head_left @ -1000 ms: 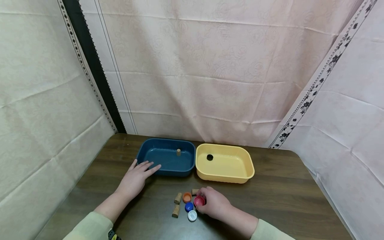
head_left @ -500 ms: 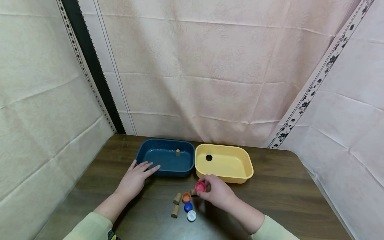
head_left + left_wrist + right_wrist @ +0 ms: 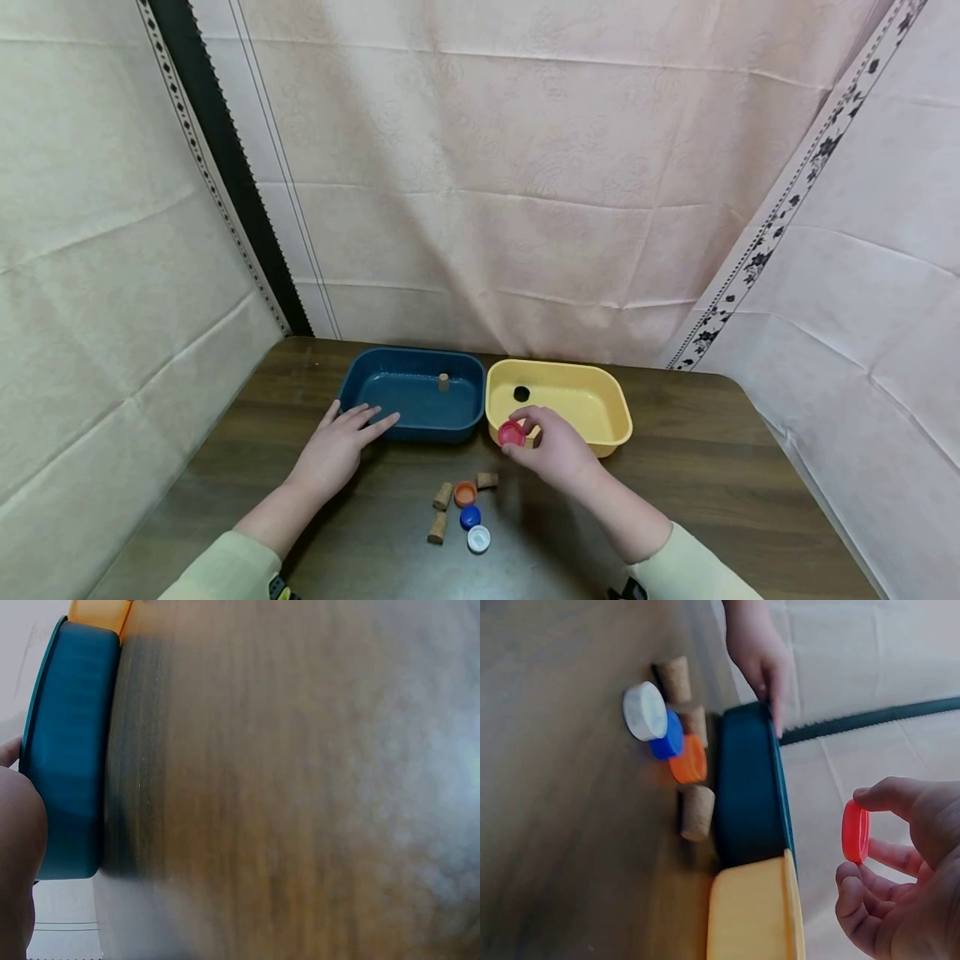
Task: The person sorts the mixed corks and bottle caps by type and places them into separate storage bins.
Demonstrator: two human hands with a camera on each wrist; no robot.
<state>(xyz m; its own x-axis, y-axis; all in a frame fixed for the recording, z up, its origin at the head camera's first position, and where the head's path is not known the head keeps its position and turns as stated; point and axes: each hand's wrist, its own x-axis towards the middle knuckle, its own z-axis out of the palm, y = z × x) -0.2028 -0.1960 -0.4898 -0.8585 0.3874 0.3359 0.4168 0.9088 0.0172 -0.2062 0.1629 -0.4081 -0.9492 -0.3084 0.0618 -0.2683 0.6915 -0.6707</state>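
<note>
Between thumb and fingers, my right hand (image 3: 558, 450) pinches a red bottle cap (image 3: 512, 433) over the near left edge of the yellow tub (image 3: 600, 446). The right wrist view shows the red cap (image 3: 855, 831) held edge-on at the fingertips. My left hand (image 3: 335, 447) rests with spread fingers on the near left rim of the blue tub (image 3: 442, 434). On the table in front lie an orange cap (image 3: 465, 493), a blue cap (image 3: 470, 517) and a white cap (image 3: 478, 539). Beside them are three corks, one of them a cork (image 3: 487, 480) nearest the tubs.
One cork (image 3: 443, 382) stands inside the blue tub. A black round piece (image 3: 521, 393) lies in the yellow tub. The two tubs sit side by side at the back of the wooden table (image 3: 697, 467), with pale cloth (image 3: 480, 208) hanging behind.
My right hand has lifted the red cap from beside the other caps and carried it away from me to the yellow tub. My left hand has stayed at the blue tub's rim.
</note>
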